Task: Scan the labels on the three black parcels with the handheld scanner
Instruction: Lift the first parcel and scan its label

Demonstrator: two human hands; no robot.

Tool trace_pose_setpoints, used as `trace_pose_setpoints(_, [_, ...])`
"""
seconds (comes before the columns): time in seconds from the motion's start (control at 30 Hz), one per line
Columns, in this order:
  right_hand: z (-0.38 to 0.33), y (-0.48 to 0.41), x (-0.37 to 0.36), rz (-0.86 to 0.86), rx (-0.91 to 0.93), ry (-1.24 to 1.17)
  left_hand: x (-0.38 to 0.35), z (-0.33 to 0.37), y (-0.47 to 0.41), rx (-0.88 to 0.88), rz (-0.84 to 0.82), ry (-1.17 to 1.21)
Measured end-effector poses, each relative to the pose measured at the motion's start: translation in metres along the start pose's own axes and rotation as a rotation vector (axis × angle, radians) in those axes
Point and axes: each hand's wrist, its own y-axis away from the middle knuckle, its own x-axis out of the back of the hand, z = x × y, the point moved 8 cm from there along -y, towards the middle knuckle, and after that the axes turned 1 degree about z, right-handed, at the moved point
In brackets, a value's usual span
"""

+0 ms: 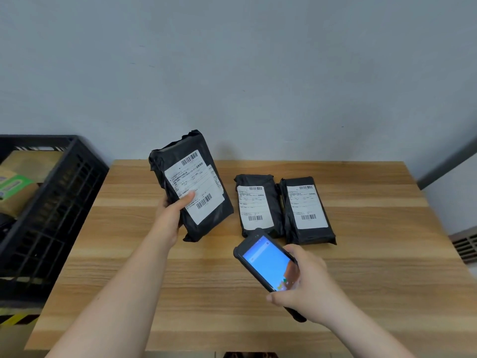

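Observation:
My left hand (171, 210) grips the largest black parcel (206, 218) by its left edge, thumb on the white label, holding it tilted up off the wooden table (387, 280). Two smaller black parcels lie flat side by side to its right: the middle parcel (258, 182) and the right parcel (307, 233), both with white barcode labels facing up. My right hand (307, 285) holds the black handheld scanner (265, 262), its blue screen lit and facing me, its top end just in front of the middle parcel.
A black plastic crate (59, 208) stands left of the table and holds brown cardboard boxes, one with a green label (14, 187). A grey wall rises behind the table. A vent grille (464, 246) sits low at the right edge.

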Motion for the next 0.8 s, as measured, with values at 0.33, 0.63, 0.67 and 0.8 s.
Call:
trace_pose_setpoints(0.33, [0.01, -0.005, 0.001, 0.003, -0.035, 0.05, -0.001, -0.003, -0.001, 0.007, 0.022, 0.004])
trace_pose_setpoints(0.63, [0.032, -0.011, 0.01, 0.109, -0.042, -0.063, 0.011, -0.043, -0.016, 0.25, 0.243, -0.026])
trace_pose_setpoints(0.67, [0.037, -0.012, 0.012, 0.13, -0.046, -0.075, 0.011, -0.051, -0.017, 0.288, 0.25, -0.037])
trace_pose_setpoints(0.8, [0.053, -0.017, 0.016, 0.178, -0.045, -0.118, 0.008, -0.076, -0.026, 0.372, 0.248, -0.087])
